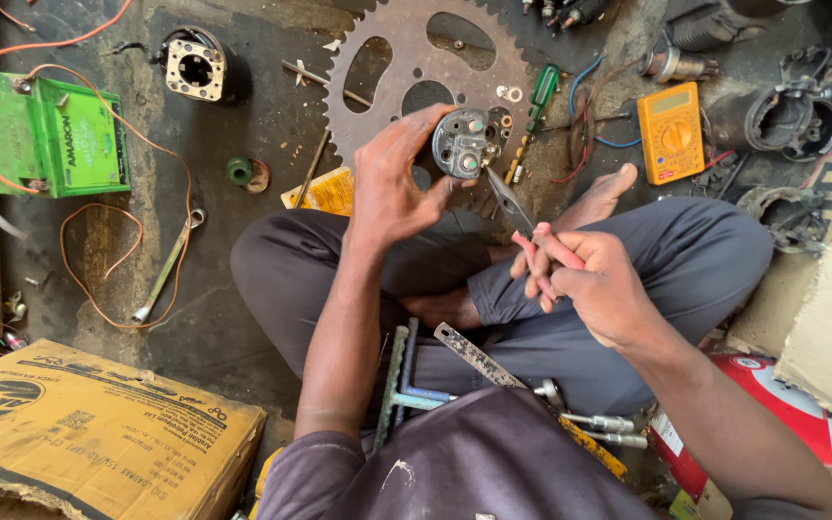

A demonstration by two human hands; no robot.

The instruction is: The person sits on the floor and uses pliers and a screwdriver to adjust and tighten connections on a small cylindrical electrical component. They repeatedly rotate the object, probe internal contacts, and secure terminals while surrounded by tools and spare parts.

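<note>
Concrete wkshop floor (243,318) (oily), sprocket (406,67), multimeter (671,130)

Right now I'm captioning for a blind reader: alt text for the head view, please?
A seated person's left hand holds a small round grey part while the right hand points red-handled pliers at it. A sprocket, green battery, wrench and yellow multimeter lie on the floor.

Oily floor (233,318), sprocket (406,58), spanner (168,267)
</note>
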